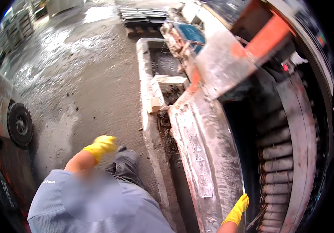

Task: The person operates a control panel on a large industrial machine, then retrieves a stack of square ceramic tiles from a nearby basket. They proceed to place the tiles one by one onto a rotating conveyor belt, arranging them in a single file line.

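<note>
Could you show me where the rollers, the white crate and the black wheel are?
Rollers [276, 151], head view, on the middle of one grey roller.
White crate [170, 80], head view, on its top rim.
Black wheel [19, 124], head view, on its hub.

Wet, muddy concrete floor [77, 77], dark stacked slabs [143, 15] and a white crate [167, 83] on it.

Right hand [237, 211] in its yellow glove sits beside the roller bed [278, 167], its forearm cut off by the lower edge. Left of the rollers, the left hand [101, 145] is motion-blurred, grip unreadable. The forklift wheel [19, 124] beyond it shows only partly.
</note>
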### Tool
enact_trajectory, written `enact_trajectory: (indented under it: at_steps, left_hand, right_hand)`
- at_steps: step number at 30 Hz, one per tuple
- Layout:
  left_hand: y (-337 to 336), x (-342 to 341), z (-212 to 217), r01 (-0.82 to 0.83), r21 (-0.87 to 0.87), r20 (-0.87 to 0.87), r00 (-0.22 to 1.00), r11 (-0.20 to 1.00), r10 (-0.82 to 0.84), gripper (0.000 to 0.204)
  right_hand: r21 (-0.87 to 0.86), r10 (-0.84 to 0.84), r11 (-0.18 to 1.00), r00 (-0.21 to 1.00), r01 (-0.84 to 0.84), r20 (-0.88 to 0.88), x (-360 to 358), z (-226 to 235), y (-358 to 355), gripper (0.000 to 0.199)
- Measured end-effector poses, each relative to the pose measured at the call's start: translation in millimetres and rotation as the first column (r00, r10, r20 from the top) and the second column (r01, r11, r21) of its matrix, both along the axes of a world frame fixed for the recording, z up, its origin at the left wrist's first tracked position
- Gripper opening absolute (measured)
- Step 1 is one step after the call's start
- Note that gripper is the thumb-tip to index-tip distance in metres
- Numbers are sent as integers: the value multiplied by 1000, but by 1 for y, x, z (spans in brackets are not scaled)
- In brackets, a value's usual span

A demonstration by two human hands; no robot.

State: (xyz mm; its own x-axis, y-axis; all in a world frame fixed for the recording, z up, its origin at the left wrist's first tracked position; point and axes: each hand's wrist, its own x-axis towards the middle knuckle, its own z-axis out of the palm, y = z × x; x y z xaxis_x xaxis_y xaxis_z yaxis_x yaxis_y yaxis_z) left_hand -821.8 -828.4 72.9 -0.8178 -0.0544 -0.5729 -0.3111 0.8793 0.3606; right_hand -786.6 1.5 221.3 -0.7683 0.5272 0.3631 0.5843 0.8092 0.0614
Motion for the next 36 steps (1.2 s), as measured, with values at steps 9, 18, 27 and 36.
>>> enact_trajectory:
  at_steps: [9,18,27,36]
  left_hand:
    - [-284,347,-51,-738,-462,311,385,493,869,63]
    - [-372,51,-35,-599,-230,216,736,767,641,62]
    - [-245,-365,-39,-388,599,154,914,701,374,62]
    - [-177,-408,-253,-722,499,607,686,479,401,62]
  right_hand:
    - [-246,-90,965,996,91,15,56,-224,-246,35]
    - [-928,320,371,942,-28,99,-143,-188,-572,41]
    - [-969,437,245,889,33,140,-329,-240,-605,41]
    - [-977,428,170,884,127,189,-493,-363,-619,51]
